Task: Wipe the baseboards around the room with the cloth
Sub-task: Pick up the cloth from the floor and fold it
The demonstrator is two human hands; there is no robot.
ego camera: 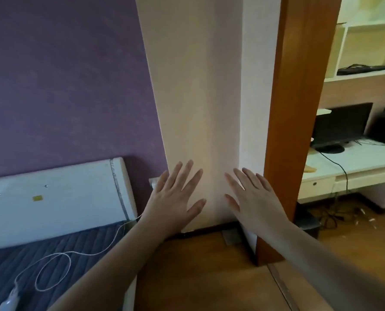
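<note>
Pale wall (200, 108) ahead, both your hands spread in front of it.

Your left hand (175, 198) and right hand (252, 198) are held out flat, fingers straight and splayed, holding nothing. A dark baseboard (209, 228) runs along the foot of the wall just below them, with a grey cloth (232, 236) lying on the wood floor (198, 277) beside it. To your left sits a bed (29, 261) carrying a white cord (59, 265).

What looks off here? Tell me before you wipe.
Neither the left hand nor the right hand holds a cloth; none is visible. Small white scraps litter the floor under the desk, beside tangled cables.
</note>
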